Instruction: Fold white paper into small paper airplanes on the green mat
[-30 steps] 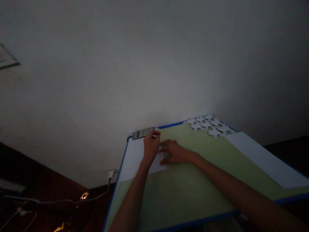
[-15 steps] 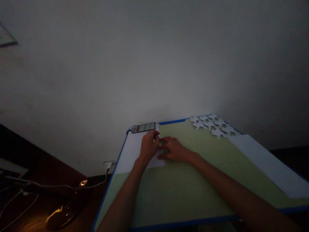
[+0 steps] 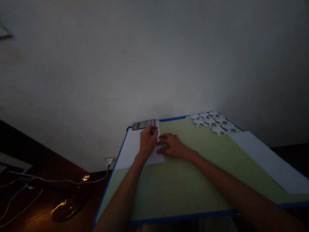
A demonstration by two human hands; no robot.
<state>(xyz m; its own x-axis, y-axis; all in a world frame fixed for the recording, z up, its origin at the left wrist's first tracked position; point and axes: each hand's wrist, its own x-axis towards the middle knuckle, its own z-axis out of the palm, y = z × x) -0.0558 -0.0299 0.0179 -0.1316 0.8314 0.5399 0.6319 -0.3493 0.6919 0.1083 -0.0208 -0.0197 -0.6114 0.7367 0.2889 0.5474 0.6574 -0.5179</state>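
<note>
On the left part of the table lies a white sheet of paper [image 3: 129, 148]. My left hand [image 3: 149, 139] is over its right portion, fingers curled and thumb drawn in as in a pinch; whatever they grip is too dark and small to make out. Close beside it, my right hand [image 3: 172, 145] rests at the sheet's right edge with its fingers apart, pointing toward my left hand. A phone [image 3: 143, 124] with a lit screen lies at the sheet's far edge, just beyond my left hand.
Several folded white paper stars [image 3: 210, 122] are grouped at the table's far right corner. Another white sheet [image 3: 267, 161] lies along the right side. Blue trim edges the pale green table [image 3: 188, 187]. A wall stands behind; a white cable [image 3: 72, 182] runs to a socket at left.
My left hand's fingers have curled and shifted slightly from my right hand, whose fingers stay spread near the sheet's edge. The view has tilted a little.
</note>
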